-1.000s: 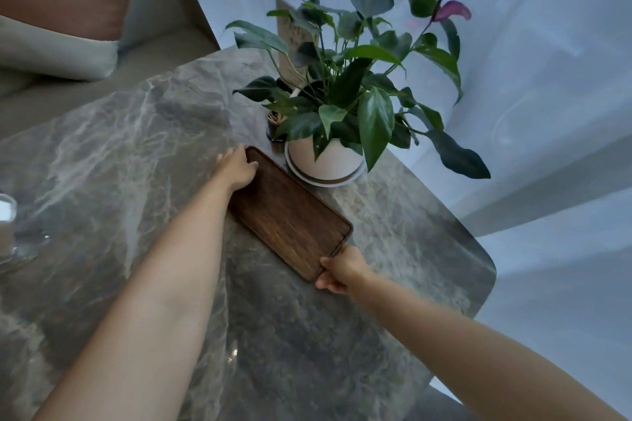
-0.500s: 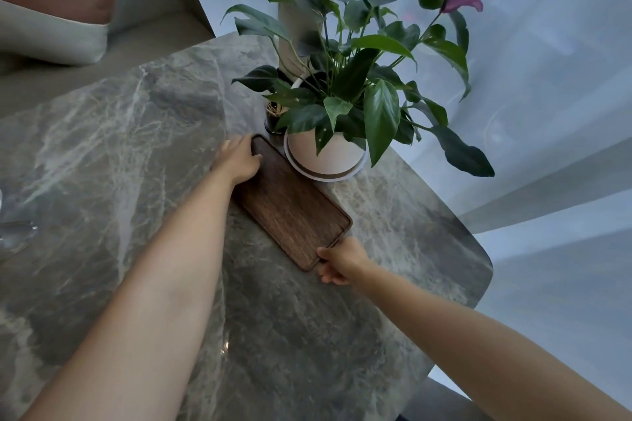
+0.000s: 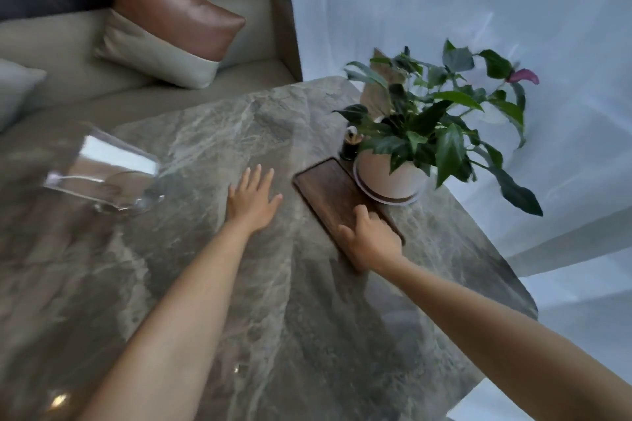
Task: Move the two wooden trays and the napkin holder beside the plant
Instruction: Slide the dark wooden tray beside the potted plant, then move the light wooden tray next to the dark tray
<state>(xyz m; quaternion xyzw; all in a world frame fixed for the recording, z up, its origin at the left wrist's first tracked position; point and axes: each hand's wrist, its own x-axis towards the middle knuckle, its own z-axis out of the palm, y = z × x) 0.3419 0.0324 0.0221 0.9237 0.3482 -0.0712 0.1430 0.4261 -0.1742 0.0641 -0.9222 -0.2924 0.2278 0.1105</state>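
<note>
- Resting flat on the tray's (image 3: 337,196) near end, right hand (image 3: 371,237) has no closed grip that I can see — fingers laid loose.
- Left hand (image 3: 253,200) spread open, hovering over bare table (image 3: 239,301).
- Tray lies just beside the plant (image 3: 393,174); next, judging so, fetch the other tray — not in view.

Beige sofa (image 3: 85,55), sheer white curtain (image 3: 427,3)
</note>
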